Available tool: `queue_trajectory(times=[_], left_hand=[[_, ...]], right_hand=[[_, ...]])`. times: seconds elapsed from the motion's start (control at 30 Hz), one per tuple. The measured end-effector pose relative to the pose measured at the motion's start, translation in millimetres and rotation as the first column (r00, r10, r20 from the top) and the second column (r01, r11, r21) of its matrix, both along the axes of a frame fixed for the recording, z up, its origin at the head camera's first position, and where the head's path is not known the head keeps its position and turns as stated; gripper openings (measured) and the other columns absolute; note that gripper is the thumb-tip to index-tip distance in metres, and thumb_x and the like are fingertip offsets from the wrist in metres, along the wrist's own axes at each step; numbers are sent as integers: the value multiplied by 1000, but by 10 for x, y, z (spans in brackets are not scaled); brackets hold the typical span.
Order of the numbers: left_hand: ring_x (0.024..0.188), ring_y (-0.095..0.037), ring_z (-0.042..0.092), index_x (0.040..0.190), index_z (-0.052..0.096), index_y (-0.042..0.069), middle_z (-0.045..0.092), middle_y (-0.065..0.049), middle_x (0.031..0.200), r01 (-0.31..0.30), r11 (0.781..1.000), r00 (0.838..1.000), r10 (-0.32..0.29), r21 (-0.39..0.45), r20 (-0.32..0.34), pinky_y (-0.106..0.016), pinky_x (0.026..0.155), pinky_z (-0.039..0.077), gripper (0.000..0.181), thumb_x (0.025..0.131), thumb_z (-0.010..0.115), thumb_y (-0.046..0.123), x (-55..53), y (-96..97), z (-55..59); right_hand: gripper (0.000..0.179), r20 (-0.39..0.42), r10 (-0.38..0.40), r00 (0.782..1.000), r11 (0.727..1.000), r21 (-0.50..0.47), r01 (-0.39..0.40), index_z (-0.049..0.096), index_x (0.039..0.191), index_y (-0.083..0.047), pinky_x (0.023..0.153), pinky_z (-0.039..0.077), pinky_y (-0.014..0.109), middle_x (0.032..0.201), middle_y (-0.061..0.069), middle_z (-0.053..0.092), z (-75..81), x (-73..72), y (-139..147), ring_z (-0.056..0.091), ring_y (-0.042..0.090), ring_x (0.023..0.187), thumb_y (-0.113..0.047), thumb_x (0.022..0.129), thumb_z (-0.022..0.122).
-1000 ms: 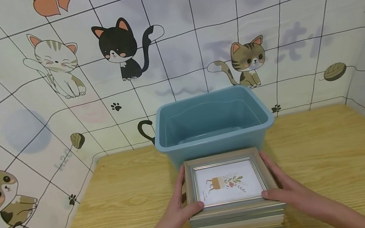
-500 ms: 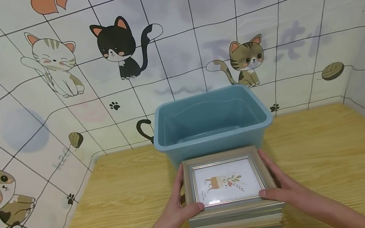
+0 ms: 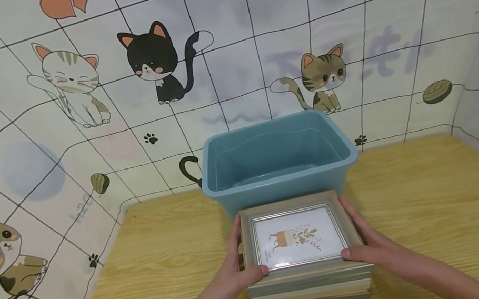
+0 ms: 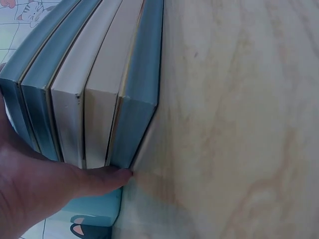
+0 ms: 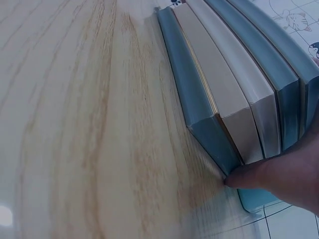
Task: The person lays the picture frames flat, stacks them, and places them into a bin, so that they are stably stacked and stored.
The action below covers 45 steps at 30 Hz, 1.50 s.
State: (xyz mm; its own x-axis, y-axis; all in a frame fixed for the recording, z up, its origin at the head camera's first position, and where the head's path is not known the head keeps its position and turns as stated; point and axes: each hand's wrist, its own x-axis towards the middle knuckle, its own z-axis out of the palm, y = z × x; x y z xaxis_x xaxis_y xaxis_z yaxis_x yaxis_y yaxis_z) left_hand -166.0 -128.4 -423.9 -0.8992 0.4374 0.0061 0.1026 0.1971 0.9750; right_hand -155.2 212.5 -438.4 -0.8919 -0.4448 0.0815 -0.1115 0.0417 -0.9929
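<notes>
A stack of several picture frames point(image 3: 309, 271) lies on the wooden table. The top frame has a silvery border round a print of a potted plant turned sideways. On the stack's left side my left hand point(image 3: 231, 282) grips it, the thumb over the top frame's near edge. My right hand point(image 3: 380, 253) grips the right side the same way. In the left wrist view, blue-grey and pale frame edges point(image 4: 99, 94) sit close together, and a finger point(image 4: 99, 180) reaches the bottom frame. The right wrist view shows a finger point(image 5: 254, 177) low on the stack's other side.
A blue plastic bin point(image 3: 283, 181) stands right behind the stack, its inside bare. The wooden table point(image 3: 162, 259) extends to both sides. Behind it rises a wall covering point(image 3: 227, 23) with cartoon cats and grid lines.
The view has shifted very slightly. Both hands keep their grip on the frames, and the stack and bin stay in place.
</notes>
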Motion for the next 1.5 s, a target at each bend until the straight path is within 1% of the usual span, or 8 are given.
queue_trajectory(times=[0.3, 0.57, 0.73, 0.87, 1.0, 1.13, 1.27, 1.5], left_hand=[[136, -51, 36, 165, -3, 35, 5, -21, 167, -38, 999, 999, 39, 14, -17, -60, 101, 41, 113, 83, 75, 27, 11, 13, -31], [135, -52, 37, 166, 0, 35, 6, -20, 168, -57, 997, 998, 59, 42, -26, -61, 102, 40, 113, 82, 75, 27, 53, 37, -68], [134, -49, 39, 165, 2, 37, 9, -19, 167, -81, 995, 997, 82, 63, -12, -59, 99, 43, 114, 80, 78, 27, 113, 36, -90], [134, -50, 37, 165, 2, 38, 8, -20, 166, -90, 991, 995, 93, 99, -30, -61, 97, 45, 119, 77, 81, 24, 156, 48, -105], [129, -46, 39, 165, 2, 37, 9, -14, 165, -82, 983, 995, 90, 162, -39, -52, 91, 52, 123, 74, 81, 16, 187, 69, -114], [124, -40, 41, 165, 3, 39, 9, -11, 164, -100, 979, 993, 108, 177, -40, -43, 86, 54, 124, 71, 80, 11, 211, 76, -122], [123, -40, 42, 165, 4, 39, 9, -12, 165, -111, 979, 992, 119, 173, -35, -43, 86, 53, 122, 72, 78, 11, 219, 77, -119], [124, -39, 42, 165, 3, 37, 12, -14, 164, -141, 980, 990, 141, 143, 7, -45, 93, 46, 118, 75, 77, 20, 185, 109, -50]], right_hand=[[103, -7, -22, 1000, 1000, -6, 22, -12, 164, -31, 100, 29, 18, 167, 17, -17, -43, 21, -1, -3, 43, 145, -13, 94, 61], [99, -79, -51, 996, 992, -117, 41, -9, 165, -30, 97, 27, 10, 166, 18, -19, -219, 61, -50, 15, 7, 138, -9, 94, 56], [95, -59, -72, 996, 992, -111, 65, -9, 165, -34, 98, 30, 14, 167, 14, -15, -229, 143, -96, 18, 10, 137, -10, 96, 53], [93, -106, -102, 989, 992, -83, 93, -8, 165, -33, 98, 36, 20, 168, 15, -9, -219, 210, -116, 27, 7, 134, -7, 97, 50], [92, -136, -133, 982, 990, -73, 124, -6, 165, -34, 99, 36, 22, 169, 13, -8, -214, 246, -131, 26, 8, 135, -6, 97, 49], [91, -101, -162, 982, 984, -87, 153, -3, 165, -37, 116, 15, 48, 170, 4, -12, -205, 261, -158, 10, 15, 147, -8, 96, 49], [92, -68, -184, 981, 978, -117, 175, -1, 165, -38, 104, -7, 78, 170, -1, -14, -195, 271, -191, -6, 29, 150, -9, 95, 50], [91, -49, -184, 982, 977, -116, 177, -2, 165, -38, 106, -3, 77, 170, 3, -15, -153, 251, -220, -8, 40, 148, -5, 98, 49]])
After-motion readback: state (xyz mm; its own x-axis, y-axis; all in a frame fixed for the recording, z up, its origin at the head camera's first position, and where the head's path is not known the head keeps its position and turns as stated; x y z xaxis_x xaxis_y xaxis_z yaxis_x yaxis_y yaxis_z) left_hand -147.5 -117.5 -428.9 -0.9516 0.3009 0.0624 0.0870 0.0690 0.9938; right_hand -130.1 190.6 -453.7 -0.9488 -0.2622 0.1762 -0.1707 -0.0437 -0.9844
